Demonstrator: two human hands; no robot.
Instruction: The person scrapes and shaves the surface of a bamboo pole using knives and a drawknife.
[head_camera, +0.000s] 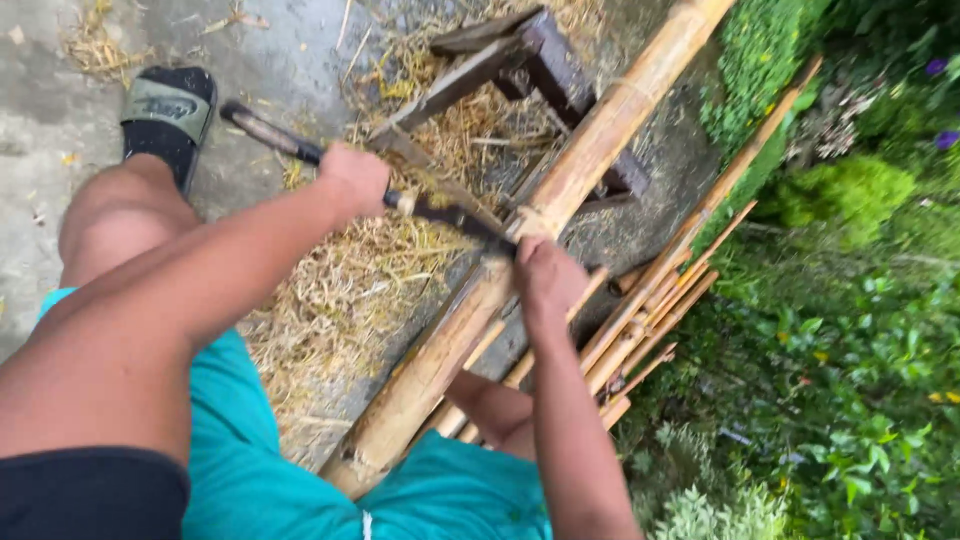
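Wooden stool (545, 70) on concrete floor (40, 150), straw shavings (350, 290) scattered; split bamboo strips (650, 310) beside green plants (850, 380); sandal (168, 115).

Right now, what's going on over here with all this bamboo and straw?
A person is working a thick bamboo pole with a long knife. The left hand grips the knife's handle, and the right hand sits at the blade's far end, right on the pole. The pole runs slantwise across a low wooden stool. Thin bamboo strips lie bundled beside it, near the green plants. Straw-like shavings cover the concrete ground, by a sandalled foot.
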